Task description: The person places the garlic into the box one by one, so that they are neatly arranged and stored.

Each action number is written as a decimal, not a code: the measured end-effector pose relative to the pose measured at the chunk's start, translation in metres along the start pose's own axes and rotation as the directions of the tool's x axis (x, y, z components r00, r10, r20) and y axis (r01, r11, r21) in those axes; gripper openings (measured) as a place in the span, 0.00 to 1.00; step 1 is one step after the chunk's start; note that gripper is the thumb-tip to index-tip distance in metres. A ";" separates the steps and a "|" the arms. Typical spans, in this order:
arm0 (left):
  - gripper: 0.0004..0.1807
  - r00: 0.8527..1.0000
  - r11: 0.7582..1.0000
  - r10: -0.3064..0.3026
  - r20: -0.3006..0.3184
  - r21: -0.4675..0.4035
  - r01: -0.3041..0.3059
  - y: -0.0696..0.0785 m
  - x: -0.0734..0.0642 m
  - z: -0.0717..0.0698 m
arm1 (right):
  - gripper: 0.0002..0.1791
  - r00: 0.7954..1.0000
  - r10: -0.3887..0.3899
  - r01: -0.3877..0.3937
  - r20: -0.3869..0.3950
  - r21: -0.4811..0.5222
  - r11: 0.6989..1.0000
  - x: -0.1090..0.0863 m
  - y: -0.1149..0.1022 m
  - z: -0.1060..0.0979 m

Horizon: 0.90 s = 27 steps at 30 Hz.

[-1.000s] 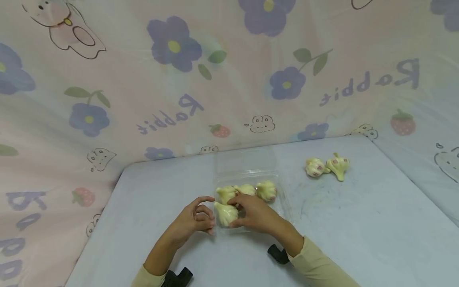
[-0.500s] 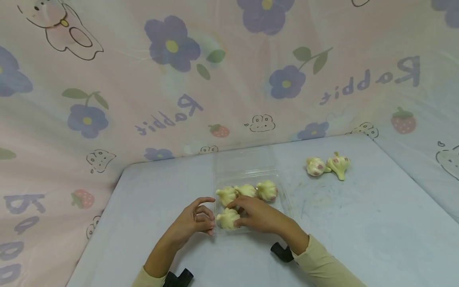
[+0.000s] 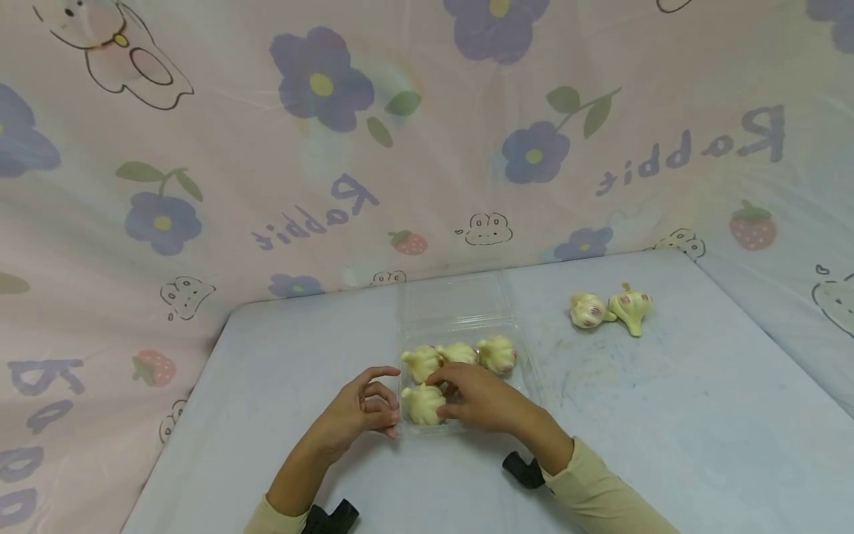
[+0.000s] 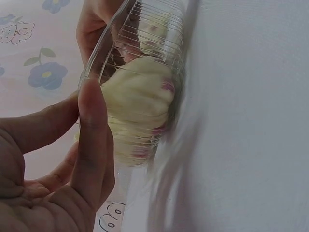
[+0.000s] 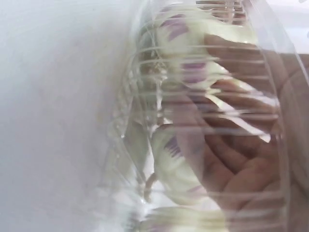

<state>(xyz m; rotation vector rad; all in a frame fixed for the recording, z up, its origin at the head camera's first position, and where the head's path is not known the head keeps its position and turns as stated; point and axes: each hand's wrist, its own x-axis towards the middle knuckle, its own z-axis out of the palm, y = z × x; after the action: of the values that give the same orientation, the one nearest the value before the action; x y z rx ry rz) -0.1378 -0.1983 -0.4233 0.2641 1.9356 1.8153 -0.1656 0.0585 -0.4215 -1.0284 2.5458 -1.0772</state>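
A clear plastic clamshell box [image 3: 527, 386] stands on the table with its lid folded back. Three garlic bulbs [image 3: 497, 355] line its back row. In the front left corner sits another garlic bulb [image 3: 424, 405], its stem end pointing left. My right hand [image 3: 490, 397] reaches into the box, index finger and thumb holding that front bulb from its right side. My left hand [image 3: 363, 408] is at the box's left side, fingers loosely bent, fingertips touching the wall. In the left wrist view, garlic [image 4: 137, 92] shows through the ribbed wall beside the left fingers [image 4: 91, 130].
Two more garlic bulbs [image 3: 588, 310] lie at the back right of the white table [image 3: 667, 415]. The raised lid [image 3: 457, 298] lies toward the patterned curtain [image 3: 427, 148]. Black wrist-camera parts [image 3: 525, 470] hang under both forearms.
The front garlic bulb has turned, its stem end swinging from upper left to left, and it has shifted slightly right. The right hand moved slightly right with it. The left hand stays put.
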 end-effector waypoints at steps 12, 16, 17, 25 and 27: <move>0.42 1.000 1.000 0.000 -0.007 0.002 0.000 0.001 0.000 0.000 | 0.21 1.000 -0.007 0.007 0.015 0.006 1.000 -0.002 -0.002 -0.006; 0.42 1.000 1.000 0.002 -0.006 0.006 -0.002 0.002 0.000 0.000 | 0.21 1.000 -0.016 0.016 0.011 -0.004 1.000 -0.003 -0.002 -0.007; 0.42 1.000 1.000 0.002 -0.005 0.006 -0.002 0.002 0.000 0.000 | 0.21 1.000 -0.019 0.019 0.010 -0.006 1.000 -0.003 -0.002 -0.007; 0.42 1.000 1.000 0.004 -0.003 0.006 -0.004 -0.001 0.001 -0.001 | 0.21 1.000 -0.017 0.017 0.014 -0.002 1.000 -0.003 -0.001 -0.008; 0.41 1.000 1.000 0.003 0.000 0.005 -0.003 -0.002 0.000 -0.001 | 0.21 1.000 -0.004 0.004 0.013 0.002 1.000 -0.006 -0.001 -0.009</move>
<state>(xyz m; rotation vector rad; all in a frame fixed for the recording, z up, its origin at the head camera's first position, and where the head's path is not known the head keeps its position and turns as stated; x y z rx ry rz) -0.1378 -0.1992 -0.4257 0.2696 1.9409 1.8125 -0.1647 0.0667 -0.4149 -1.0370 2.5332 -1.0699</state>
